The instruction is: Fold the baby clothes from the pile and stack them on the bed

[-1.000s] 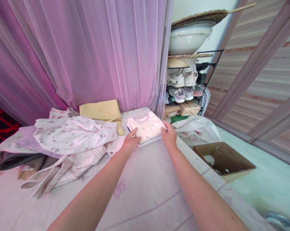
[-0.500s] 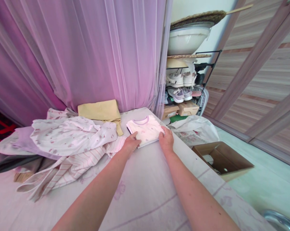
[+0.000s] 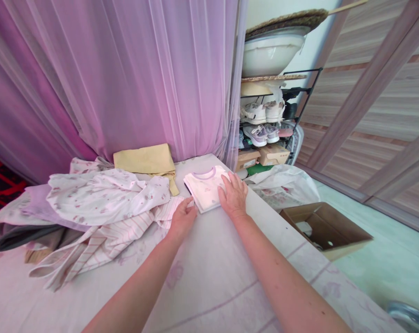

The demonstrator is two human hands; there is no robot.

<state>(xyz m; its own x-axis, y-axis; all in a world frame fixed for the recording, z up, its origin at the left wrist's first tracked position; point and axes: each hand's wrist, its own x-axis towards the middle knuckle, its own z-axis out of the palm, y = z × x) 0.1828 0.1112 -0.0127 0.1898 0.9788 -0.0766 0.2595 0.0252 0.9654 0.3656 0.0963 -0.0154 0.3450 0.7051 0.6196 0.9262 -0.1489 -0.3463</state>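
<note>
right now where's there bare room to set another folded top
Bare cover lies between your forearms, below the striped garment. A narrow strip runs past your right hand along the edge. Crowded: the heaped clothes left of the folded top.

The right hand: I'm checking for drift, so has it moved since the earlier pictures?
Yes, the right hand has shifted left, farther from the cardboard box.

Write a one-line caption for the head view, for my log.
The left hand and right hand flank a folded white shirt on a pale sheet, beside a heap of clothes.
</note>
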